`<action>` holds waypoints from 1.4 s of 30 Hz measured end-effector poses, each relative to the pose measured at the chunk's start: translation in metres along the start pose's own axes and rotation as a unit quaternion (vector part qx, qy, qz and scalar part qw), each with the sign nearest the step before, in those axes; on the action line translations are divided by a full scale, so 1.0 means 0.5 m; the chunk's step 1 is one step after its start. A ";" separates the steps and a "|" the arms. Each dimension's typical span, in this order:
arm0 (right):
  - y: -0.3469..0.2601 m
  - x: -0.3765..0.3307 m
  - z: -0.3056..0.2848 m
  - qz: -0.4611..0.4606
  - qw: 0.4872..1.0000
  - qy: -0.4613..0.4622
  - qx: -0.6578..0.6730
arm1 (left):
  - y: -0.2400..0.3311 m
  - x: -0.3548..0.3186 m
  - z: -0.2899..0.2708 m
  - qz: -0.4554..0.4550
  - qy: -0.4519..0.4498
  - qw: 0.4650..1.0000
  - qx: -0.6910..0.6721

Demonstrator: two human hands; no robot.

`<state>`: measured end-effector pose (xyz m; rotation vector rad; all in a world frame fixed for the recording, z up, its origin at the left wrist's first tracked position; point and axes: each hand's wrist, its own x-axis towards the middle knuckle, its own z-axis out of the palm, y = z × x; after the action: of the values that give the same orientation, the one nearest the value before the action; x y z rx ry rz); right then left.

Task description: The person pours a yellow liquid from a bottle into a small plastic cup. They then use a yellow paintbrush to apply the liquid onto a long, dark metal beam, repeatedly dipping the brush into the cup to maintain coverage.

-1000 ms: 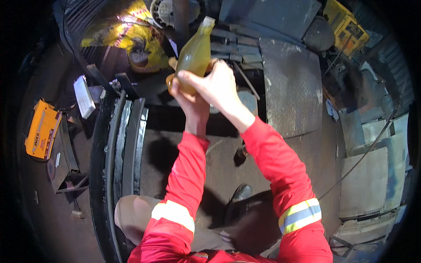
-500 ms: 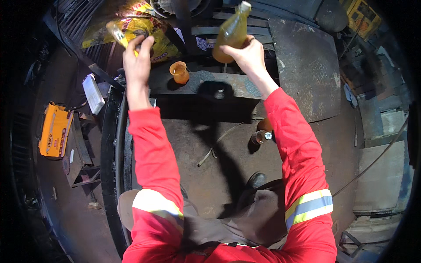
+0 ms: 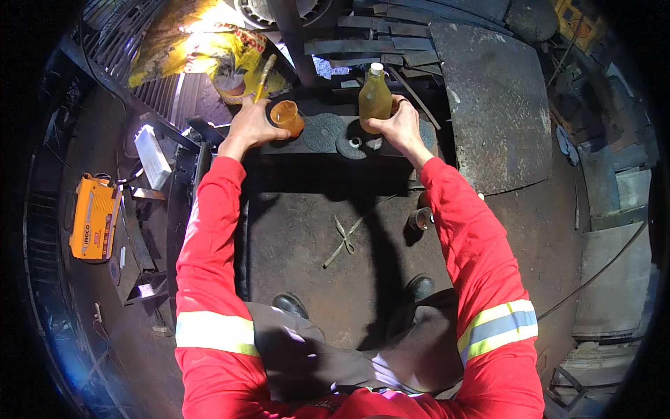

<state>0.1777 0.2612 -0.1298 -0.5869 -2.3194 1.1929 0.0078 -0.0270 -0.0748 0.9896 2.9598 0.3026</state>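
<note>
In my left hand [image 3: 250,128] is a paintbrush [image 3: 262,79] with a yellow handle, its bristle end pointing up and away. The thumb of that hand lies against an orange, stained cup [image 3: 293,124] on a narrow metal ledge [image 3: 279,146]. My right hand [image 3: 399,128] is wrapped round a bottle [image 3: 375,98] of yellowish-green liquid with a white cap. The bottle stands upright at the ledge; its base is partly hidden by my thumb. Between my hands lie a large flat abrasive disc [image 3: 322,133] and a smaller dark disc [image 3: 351,144].
A clear jar [image 3: 420,219] stands on the floor by my right forearm, and a knotted strap [image 3: 345,241] lies nearby. A metal sheet [image 3: 495,105] is at the right. An orange machine [image 3: 95,218] and a white box [image 3: 152,156] sit at the left. Yellow sacking [image 3: 167,59] lies far left.
The bottle has come down from a raised, tilted hold to upright at the ledge. My left hand has moved right and nearer with the paintbrush, reaching the orange cup.
</note>
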 end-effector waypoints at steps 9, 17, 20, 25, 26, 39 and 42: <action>-0.025 0.012 -0.008 0.009 0.999 0.022 0.044 | 0.037 0.023 0.023 -0.027 -0.048 0.998 -0.005; 0.010 0.015 0.002 0.009 1.000 0.010 0.002 | 0.029 0.032 0.033 -0.025 -0.011 0.999 -0.032; 0.012 0.012 0.002 0.015 1.000 0.004 0.003 | 0.031 0.029 0.027 -0.029 -0.007 0.999 -0.030; 0.023 0.018 0.002 0.026 0.999 -0.006 0.035 | 0.034 0.021 0.013 -0.033 0.001 0.999 -0.024; 0.025 0.019 0.002 0.023 0.999 -0.004 0.034 | 0.035 0.020 0.005 -0.032 0.003 0.999 -0.026; 0.046 0.022 0.019 0.017 0.999 -0.010 0.041 | 0.018 -0.009 -0.204 -0.037 0.056 0.997 -0.037; 0.044 0.020 0.017 0.022 0.999 -0.013 0.048 | 0.013 -0.038 -0.271 -0.017 0.096 0.992 -0.086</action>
<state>0.1685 0.2733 -0.1504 -0.5937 -2.2676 1.3313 0.0179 -0.0576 0.0584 0.9379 3.0471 0.6758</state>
